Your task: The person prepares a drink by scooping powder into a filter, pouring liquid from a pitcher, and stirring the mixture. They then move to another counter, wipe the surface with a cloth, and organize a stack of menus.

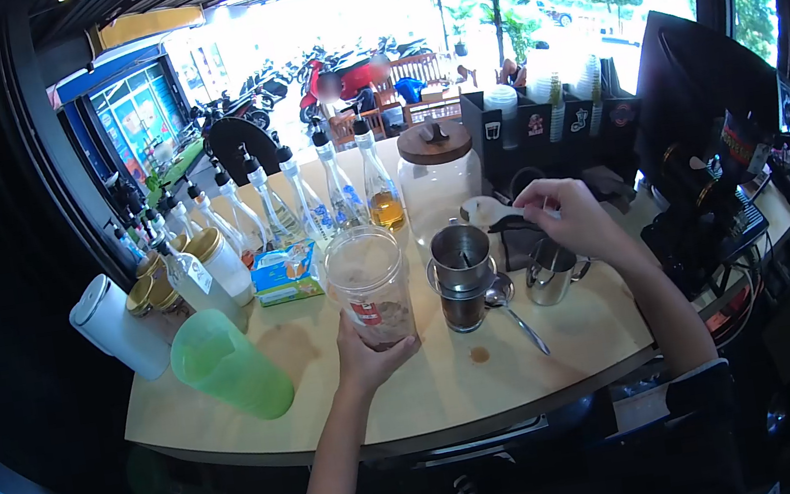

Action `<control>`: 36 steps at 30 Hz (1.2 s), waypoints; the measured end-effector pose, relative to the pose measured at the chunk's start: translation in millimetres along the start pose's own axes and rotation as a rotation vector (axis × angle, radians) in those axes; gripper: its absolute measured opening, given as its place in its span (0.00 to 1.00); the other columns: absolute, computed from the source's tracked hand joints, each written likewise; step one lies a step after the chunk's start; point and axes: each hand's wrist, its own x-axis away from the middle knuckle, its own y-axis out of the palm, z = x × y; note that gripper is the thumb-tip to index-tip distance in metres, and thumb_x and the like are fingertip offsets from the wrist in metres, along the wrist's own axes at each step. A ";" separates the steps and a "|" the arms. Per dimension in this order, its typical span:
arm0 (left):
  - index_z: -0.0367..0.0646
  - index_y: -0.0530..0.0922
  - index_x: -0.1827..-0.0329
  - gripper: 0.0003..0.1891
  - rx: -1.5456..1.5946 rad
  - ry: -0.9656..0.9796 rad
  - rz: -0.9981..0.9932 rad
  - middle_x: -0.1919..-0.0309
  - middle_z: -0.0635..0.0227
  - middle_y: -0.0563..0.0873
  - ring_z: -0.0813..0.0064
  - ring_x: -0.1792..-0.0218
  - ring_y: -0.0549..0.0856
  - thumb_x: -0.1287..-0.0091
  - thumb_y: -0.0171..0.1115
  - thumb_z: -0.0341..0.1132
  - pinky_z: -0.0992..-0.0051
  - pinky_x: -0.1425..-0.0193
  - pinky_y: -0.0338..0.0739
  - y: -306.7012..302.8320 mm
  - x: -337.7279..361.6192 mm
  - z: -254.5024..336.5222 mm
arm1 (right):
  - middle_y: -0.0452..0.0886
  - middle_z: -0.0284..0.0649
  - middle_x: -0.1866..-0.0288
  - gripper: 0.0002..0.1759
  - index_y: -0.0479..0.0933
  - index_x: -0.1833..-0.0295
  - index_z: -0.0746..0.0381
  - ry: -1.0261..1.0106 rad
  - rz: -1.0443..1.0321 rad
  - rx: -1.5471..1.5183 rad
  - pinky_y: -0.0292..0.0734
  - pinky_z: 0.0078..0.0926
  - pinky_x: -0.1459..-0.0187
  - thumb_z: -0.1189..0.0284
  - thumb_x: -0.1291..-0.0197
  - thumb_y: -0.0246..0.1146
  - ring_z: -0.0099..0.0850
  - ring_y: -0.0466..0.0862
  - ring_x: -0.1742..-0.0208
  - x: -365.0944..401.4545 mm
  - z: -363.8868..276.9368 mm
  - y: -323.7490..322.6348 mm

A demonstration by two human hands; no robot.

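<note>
My left hand [370, 360] is wrapped round the lower part of a clear plastic jar [370, 286] with a red label, at the middle of the table. In my right hand [567, 213] is the handle of a pale scoop [486, 212], whose bowl hangs above and to the right of a metal drip filter [460, 250]. The filter sits upright on a glass [465, 312] with dark contents. Beside it a metal spoon [525, 323] lies on the table, and a metal cup [550, 272] stands below my right hand.
A green tumbler [233, 365] leans at the left, near a white jug [118, 326] and a tissue pack [287, 273]. Several pump bottles [306, 199] line the back. A wooden-lidded jar [441, 180] and black cup holder [529, 122] stand behind the filter. The table edge [392, 444] is in front.
</note>
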 end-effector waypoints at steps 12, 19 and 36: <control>0.36 0.64 0.45 0.40 0.006 0.012 0.008 0.52 0.58 0.79 0.69 0.51 0.81 0.61 0.78 0.32 0.70 0.47 0.78 0.6 -0.1 1.0 | 0.79 0.42 0.69 0.07 0.78 0.59 0.67 -0.144 0.066 0.009 0.71 0.26 0.69 0.80 0.43 0.59 0.30 0.77 0.73 14.3 5.5 15.8; 0.35 0.64 0.46 0.39 0.041 -0.019 -0.007 0.52 0.58 0.79 0.69 0.51 0.81 0.61 0.79 0.32 0.70 0.47 0.78 0.6 -0.5 -0.8 | 0.77 0.41 0.70 0.08 0.78 0.58 0.66 -0.192 0.129 0.059 0.71 0.24 0.72 0.81 0.42 0.57 0.29 0.77 0.75 19.3 4.3 17.6; 0.36 0.64 0.47 0.40 0.015 -0.009 0.002 0.53 0.56 0.79 0.66 0.52 0.82 0.62 0.80 0.37 0.68 0.49 0.79 -0.9 0.1 -7.4 | 0.77 0.35 0.69 0.08 0.76 0.59 0.60 -0.384 0.194 0.208 0.75 0.31 0.71 0.80 0.46 0.59 0.35 0.80 0.71 34.2 4.8 28.2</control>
